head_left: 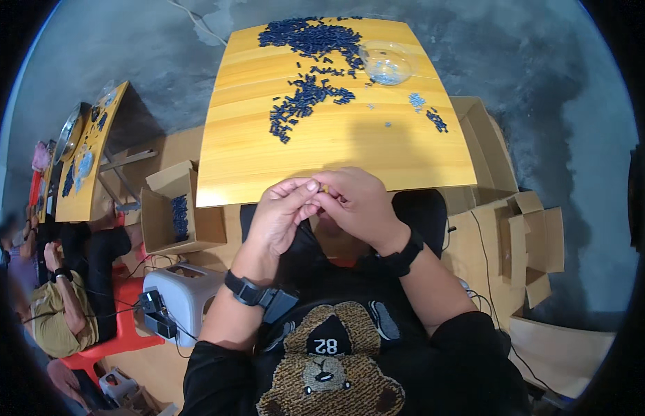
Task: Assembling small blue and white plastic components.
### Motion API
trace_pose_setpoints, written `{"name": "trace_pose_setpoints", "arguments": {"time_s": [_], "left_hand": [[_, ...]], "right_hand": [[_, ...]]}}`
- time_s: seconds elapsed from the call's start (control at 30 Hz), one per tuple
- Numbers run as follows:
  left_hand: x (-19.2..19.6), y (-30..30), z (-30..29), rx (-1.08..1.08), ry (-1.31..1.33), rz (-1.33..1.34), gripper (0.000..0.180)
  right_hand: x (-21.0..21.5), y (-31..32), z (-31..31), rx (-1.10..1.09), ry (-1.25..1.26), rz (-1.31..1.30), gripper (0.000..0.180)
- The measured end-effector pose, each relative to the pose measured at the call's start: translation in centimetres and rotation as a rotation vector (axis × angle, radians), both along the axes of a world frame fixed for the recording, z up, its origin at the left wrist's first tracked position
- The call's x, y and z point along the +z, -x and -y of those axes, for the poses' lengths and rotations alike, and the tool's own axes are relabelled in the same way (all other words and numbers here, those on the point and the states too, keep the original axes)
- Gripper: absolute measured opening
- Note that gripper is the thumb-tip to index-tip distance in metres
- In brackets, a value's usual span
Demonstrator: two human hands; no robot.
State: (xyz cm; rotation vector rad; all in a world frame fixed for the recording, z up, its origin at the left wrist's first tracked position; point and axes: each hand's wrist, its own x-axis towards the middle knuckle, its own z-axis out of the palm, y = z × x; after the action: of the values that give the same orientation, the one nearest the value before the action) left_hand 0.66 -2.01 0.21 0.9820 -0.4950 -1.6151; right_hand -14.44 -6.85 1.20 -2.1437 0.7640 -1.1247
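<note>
My left hand (281,211) and my right hand (356,204) meet fingertip to fingertip just below the near edge of a yellow wooden table (336,149). Between the fingertips sits a tiny yellowish piece (324,187), pinched by both hands. A large spread of small dark blue parts (310,66) covers the far half of the table. A clear plastic bowl (386,62) with pale blue bits stands at the far right. A few loose parts (437,119) lie near the right edge. Both wrists carry black bands.
An open cardboard box (177,215) holding dark parts stands on the floor at my left, with a grey machine (180,295) below it. More cardboard boxes (510,215) lie at the right. Another person (66,291) sits at a second yellow table (90,163) far left.
</note>
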Motion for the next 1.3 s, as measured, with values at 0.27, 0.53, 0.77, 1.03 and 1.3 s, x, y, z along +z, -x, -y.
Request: {"name": "trace_pose_setpoints", "arguments": {"time_s": [0.27, 0.53, 0.77, 1.03, 1.3], "left_hand": [[-0.7, -0.1, 0.5, 0.002, -0.011, 0.086, 0.016], [-1.5, -1.0, 2.0, 0.027, -0.033, 0.124, 0.015], [-2.0, -1.7, 4.7, 0.074, 0.056, 0.225, 0.016], [-4.3, -2.3, 6.3, 0.133, 0.088, 0.267, 0.015], [-5.1, -3.0, 5.9, 0.096, 0.178, 0.273, 0.015]], "right_hand": [[-0.5, 0.7, 0.6, 0.020, 0.008, -0.109, 0.024], [-0.3, 3.7, 3.5, -0.108, -0.092, -0.235, 0.016], [0.8, 7.1, 8.8, -0.236, -0.017, -0.407, 0.015], [0.7, 5.9, 18.3, -0.346, -0.118, -0.454, 0.011], [-1.6, 2.5, 22.4, -0.450, 0.227, -0.790, 0.014]]}}
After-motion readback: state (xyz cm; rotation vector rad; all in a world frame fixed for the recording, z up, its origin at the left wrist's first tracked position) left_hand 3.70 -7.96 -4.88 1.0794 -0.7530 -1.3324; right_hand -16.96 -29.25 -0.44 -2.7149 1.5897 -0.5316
